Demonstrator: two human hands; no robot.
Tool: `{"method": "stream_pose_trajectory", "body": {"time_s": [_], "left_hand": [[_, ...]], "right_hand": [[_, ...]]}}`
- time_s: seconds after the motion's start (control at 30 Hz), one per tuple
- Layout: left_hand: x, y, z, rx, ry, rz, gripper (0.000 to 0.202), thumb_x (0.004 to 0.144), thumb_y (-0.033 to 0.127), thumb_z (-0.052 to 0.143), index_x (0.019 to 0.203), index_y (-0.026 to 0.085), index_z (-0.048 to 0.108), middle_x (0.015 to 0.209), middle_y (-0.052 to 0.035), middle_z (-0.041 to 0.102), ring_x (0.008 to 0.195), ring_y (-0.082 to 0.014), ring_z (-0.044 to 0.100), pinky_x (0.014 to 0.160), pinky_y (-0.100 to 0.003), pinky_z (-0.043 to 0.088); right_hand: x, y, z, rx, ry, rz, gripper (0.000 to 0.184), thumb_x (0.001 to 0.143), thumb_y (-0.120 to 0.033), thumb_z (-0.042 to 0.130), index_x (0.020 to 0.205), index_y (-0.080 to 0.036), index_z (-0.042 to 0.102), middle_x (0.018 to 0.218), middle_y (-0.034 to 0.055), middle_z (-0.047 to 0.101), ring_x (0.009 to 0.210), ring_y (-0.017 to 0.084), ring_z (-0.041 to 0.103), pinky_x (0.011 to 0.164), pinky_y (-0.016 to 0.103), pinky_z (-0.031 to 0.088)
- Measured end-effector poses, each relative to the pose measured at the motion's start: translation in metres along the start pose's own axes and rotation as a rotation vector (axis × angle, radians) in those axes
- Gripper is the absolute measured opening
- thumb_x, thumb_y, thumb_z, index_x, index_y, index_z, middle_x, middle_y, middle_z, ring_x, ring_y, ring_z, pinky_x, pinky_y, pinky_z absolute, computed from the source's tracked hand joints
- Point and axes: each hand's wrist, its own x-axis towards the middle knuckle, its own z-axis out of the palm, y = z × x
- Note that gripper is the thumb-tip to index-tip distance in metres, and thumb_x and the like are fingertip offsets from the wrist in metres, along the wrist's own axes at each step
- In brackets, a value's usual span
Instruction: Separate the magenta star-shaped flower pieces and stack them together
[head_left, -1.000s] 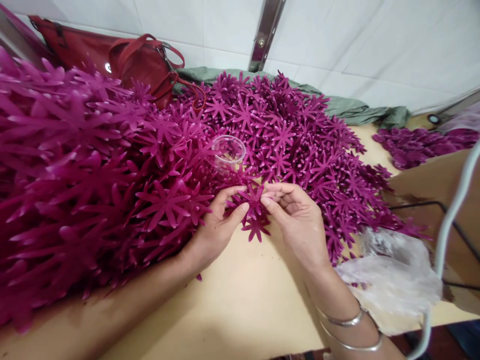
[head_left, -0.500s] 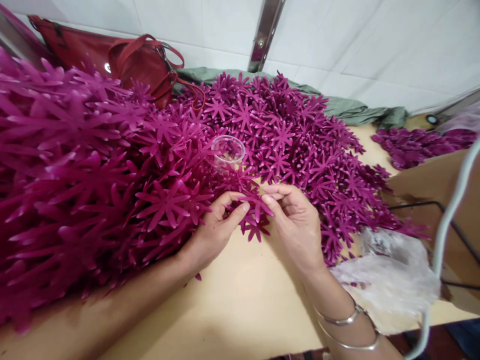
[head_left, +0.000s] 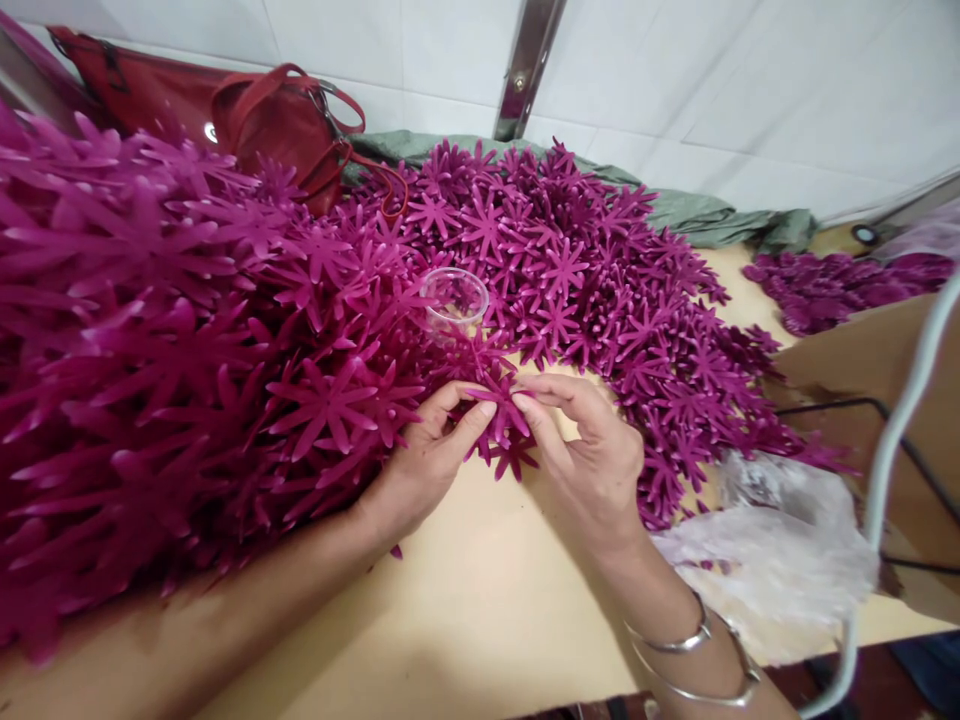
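Observation:
My left hand (head_left: 431,455) and my right hand (head_left: 589,455) meet at the middle of the table, both pinching one magenta plastic flower (head_left: 499,410) between thumb and fingers. A second flower (head_left: 514,455) lies on the table just under it. A large heap of the same magenta flowers (head_left: 172,350) fills the left side, and a flatter spread of flowers (head_left: 600,270) lies behind my hands. A small clear plastic cup (head_left: 454,300) stands among the flowers just beyond my fingers.
A red handbag (head_left: 247,115) sits at the back left against the white wall. A crumpled clear plastic bag (head_left: 772,550) lies at the right near my wrist. Another flower pile (head_left: 840,285) is far right. The tan tabletop (head_left: 480,610) shows in front.
My hands have shifted slightly left and up while turning the flower between the fingers. The piles, cup and bag have stayed where they were.

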Motion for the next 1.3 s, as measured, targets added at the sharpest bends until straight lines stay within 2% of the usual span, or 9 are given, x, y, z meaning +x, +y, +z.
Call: {"method": "stream_pose_trajectory", "body": {"time_s": [0.13,0.3,0.5,0.73,0.9,1.0,1.13,1.2,1.3], "left_hand": [[-0.001,0.000,-0.001,-0.009,0.004,-0.035,0.021,0.095,0.040,0.067,0.094,0.018,0.065,0.091,-0.0013,0.064,0.087,-0.0157,0.057,0.088,-0.030,0.046],[-0.002,0.003,-0.001,0.039,0.005,-0.028,0.029,0.094,0.045,0.066,0.083,0.018,0.063,0.079,0.0012,0.059,0.075,-0.0134,0.051,0.075,-0.027,0.044],[0.000,0.003,-0.002,0.052,-0.044,-0.012,0.019,0.095,0.036,0.066,0.094,0.017,0.068,0.088,-0.0013,0.067,0.081,-0.0145,0.058,0.080,-0.028,0.048],[0.000,0.000,-0.004,0.020,-0.059,0.001,0.017,0.097,0.036,0.064,0.095,0.019,0.064,0.090,0.0003,0.064,0.083,-0.0137,0.055,0.084,-0.026,0.044],[-0.001,0.002,-0.003,0.050,0.002,-0.023,0.017,0.095,0.036,0.064,0.092,0.019,0.062,0.085,0.0006,0.060,0.079,-0.0141,0.051,0.080,-0.027,0.042],[-0.001,0.002,-0.002,0.056,0.027,-0.024,0.017,0.095,0.035,0.063,0.092,0.019,0.060,0.084,0.0005,0.057,0.079,-0.0146,0.050,0.077,-0.027,0.040],[-0.001,0.002,-0.001,0.036,0.028,-0.030,0.016,0.096,0.035,0.062,0.092,0.019,0.059,0.085,0.0005,0.056,0.082,-0.0151,0.050,0.079,-0.028,0.040],[-0.001,0.002,0.000,0.042,0.023,-0.033,0.017,0.096,0.035,0.062,0.093,0.019,0.059,0.086,0.0005,0.057,0.081,-0.0145,0.050,0.079,-0.027,0.040],[-0.002,0.001,-0.001,0.058,0.017,-0.024,0.016,0.096,0.035,0.062,0.093,0.019,0.060,0.088,0.0003,0.058,0.081,-0.0142,0.050,0.079,-0.026,0.040]], "right_hand": [[0.006,-0.003,-0.004,0.039,0.013,-0.049,0.016,0.096,-0.028,0.069,0.111,-0.030,0.074,0.112,0.0055,0.077,0.109,0.025,0.070,0.102,0.046,0.052],[0.010,-0.005,-0.003,0.067,-0.116,-0.076,0.017,0.088,-0.028,0.080,0.104,-0.030,0.077,0.122,0.0074,0.072,0.118,0.026,0.066,0.107,0.047,0.050],[0.011,-0.002,-0.001,0.320,-0.151,0.153,0.003,0.091,-0.024,0.074,0.089,-0.026,0.076,0.112,0.0054,0.074,0.110,0.022,0.069,0.104,0.042,0.052],[0.013,0.001,-0.001,0.534,-0.115,0.333,0.006,0.090,-0.031,0.077,0.089,-0.025,0.074,0.112,0.0042,0.075,0.114,0.021,0.068,0.104,0.039,0.051],[0.014,0.012,0.002,0.835,0.041,0.589,0.015,0.088,-0.036,0.078,0.094,-0.028,0.067,0.090,-0.0022,0.074,0.081,0.015,0.070,0.081,0.030,0.058],[0.019,0.020,0.001,0.970,0.051,0.703,0.024,0.090,-0.049,0.073,0.095,-0.027,0.065,0.094,0.0009,0.078,0.084,0.017,0.074,0.078,0.031,0.059],[0.024,0.022,-0.002,1.018,-0.011,0.759,0.059,0.090,-0.080,0.050,0.098,-0.024,0.068,0.105,0.0094,0.080,0.093,0.024,0.077,0.080,0.038,0.062],[0.024,0.020,-0.002,0.965,0.011,0.736,0.050,0.087,-0.073,0.064,0.097,-0.024,0.070,0.104,0.0073,0.080,0.091,0.022,0.076,0.081,0.037,0.062],[0.021,0.018,-0.001,0.919,0.075,0.723,0.029,0.076,-0.043,0.089,0.088,-0.025,0.069,0.093,-0.0006,0.078,0.082,0.016,0.073,0.082,0.032,0.061]]}}
